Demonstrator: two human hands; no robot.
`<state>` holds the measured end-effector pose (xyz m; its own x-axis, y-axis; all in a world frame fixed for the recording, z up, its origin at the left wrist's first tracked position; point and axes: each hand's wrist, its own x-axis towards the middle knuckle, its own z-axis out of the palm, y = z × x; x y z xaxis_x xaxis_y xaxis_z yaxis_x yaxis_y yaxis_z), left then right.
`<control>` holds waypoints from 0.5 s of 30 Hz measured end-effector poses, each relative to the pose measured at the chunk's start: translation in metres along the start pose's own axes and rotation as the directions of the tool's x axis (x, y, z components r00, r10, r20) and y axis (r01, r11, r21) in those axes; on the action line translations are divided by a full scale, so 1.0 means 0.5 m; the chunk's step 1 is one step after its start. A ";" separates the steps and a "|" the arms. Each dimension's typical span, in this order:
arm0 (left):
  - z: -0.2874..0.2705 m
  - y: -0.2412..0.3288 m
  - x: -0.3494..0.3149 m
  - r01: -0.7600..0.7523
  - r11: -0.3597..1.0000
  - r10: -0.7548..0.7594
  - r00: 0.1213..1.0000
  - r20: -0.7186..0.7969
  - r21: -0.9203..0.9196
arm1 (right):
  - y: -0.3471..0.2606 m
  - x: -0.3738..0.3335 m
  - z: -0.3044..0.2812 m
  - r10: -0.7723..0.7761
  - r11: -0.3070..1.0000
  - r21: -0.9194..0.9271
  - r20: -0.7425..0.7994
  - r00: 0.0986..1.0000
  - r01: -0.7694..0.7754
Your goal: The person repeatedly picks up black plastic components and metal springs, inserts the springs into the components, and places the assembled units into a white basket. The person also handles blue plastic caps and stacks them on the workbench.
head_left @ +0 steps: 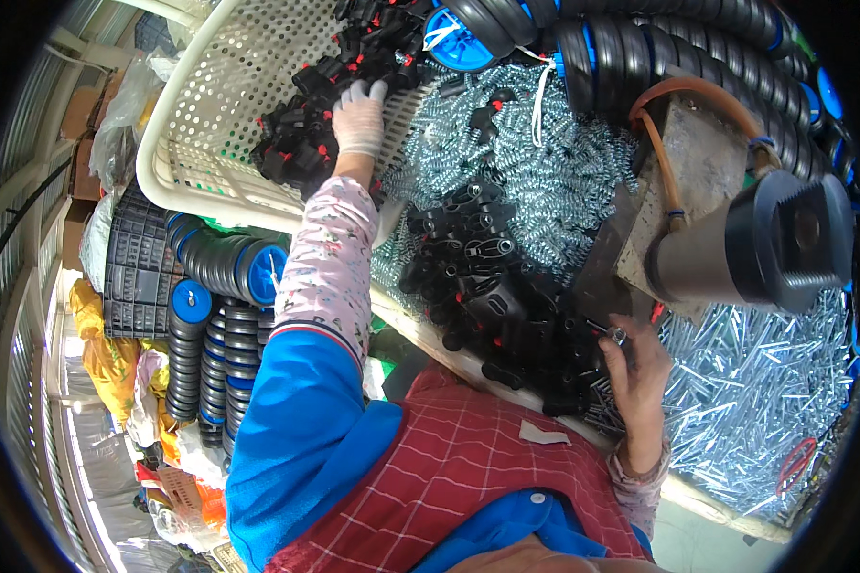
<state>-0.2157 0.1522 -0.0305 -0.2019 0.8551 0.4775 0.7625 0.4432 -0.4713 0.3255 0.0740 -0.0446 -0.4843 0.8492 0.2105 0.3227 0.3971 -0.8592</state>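
My left hand [360,122], in a thin white glove, reaches over the heap of black plastic fittings with red parts [301,143] in the white basket. Its fingers are stretched out over the fittings, and I see nothing held in them. My right hand [638,368], bare, pinches a small shiny metal piece [618,335] between thumb and fingers, beside a pile of black plastic parts [506,315]. Whether that piece is a spring or a pin end I cannot tell. Loose metal springs [545,181] lie heaped beyond the black parts.
A white perforated basket [196,124] stands at the far left. Long metal pins [755,401] fill the right side, below a grey and black device [750,244] with an orange hose [702,88]. Black ribbed rollers with blue ends [631,62] lie at the back; more rollers [225,258] stand left.
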 end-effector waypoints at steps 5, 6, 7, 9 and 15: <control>-0.017 0.032 -0.054 0.058 0.990 -0.111 0.886 0.451 0.129 | -0.002 0.003 -0.001 -0.089 0.996 0.010 -0.047 0.995 0.090; -0.010 0.034 -0.046 0.080 0.985 -0.142 0.882 0.448 0.155 | 0.000 0.002 -0.001 -0.074 0.997 0.020 -0.051 0.996 0.075; 0.002 0.033 -0.039 0.106 0.978 -0.178 0.878 0.445 0.182 | 0.003 0.003 -0.002 -0.062 0.998 0.029 -0.052 0.997 0.064; 0.039 0.012 -0.017 0.120 0.963 -0.229 0.834 0.501 0.241 | 0.005 0.002 -0.008 -0.020 1.000 0.017 0.000 1.000 0.020; 0.050 -0.001 0.013 -0.067 0.940 -0.137 0.822 0.553 0.333 | 0.025 -0.009 -0.006 -0.145 0.974 -0.179 -0.031 0.989 0.137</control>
<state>-0.2330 0.1642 -0.0457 -0.6104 0.7906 0.0475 0.5258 0.4494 -0.7222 0.3339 0.0762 -0.0549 -0.5004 0.7933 0.3468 0.3936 0.5653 -0.7249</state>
